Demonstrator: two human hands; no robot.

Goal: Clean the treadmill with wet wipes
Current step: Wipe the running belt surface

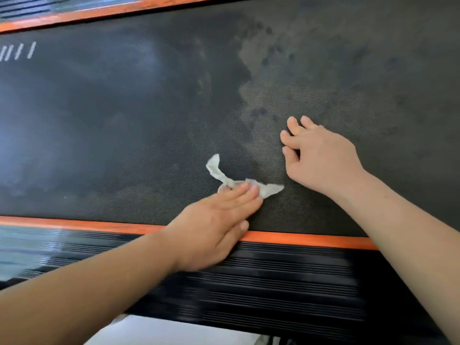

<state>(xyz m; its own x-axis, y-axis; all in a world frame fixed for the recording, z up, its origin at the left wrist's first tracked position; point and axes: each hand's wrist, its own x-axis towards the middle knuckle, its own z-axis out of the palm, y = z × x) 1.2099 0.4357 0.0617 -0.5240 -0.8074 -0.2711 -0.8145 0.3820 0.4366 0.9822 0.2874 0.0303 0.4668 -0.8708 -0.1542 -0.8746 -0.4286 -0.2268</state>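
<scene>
The treadmill's black textured belt (124, 120) fills most of the head view; its left part looks dark and damp, its right part dull and grey with dusty marks. A crumpled white wet wipe (224, 176) lies on the belt near the front edge. My left hand (214, 220) presses flat on the wipe with straight fingers. My right hand (321, 158) rests on the belt to the right of the wipe, fingers loosely bent with their tips on the belt, holding nothing.
An orange strip (298, 239) borders the belt at the front, with a ribbed black side rail (273, 282) below it. A second orange strip (99, 13) runs along the far edge. White stripes (20, 52) mark the belt at far left. Pale floor (159, 332) shows below.
</scene>
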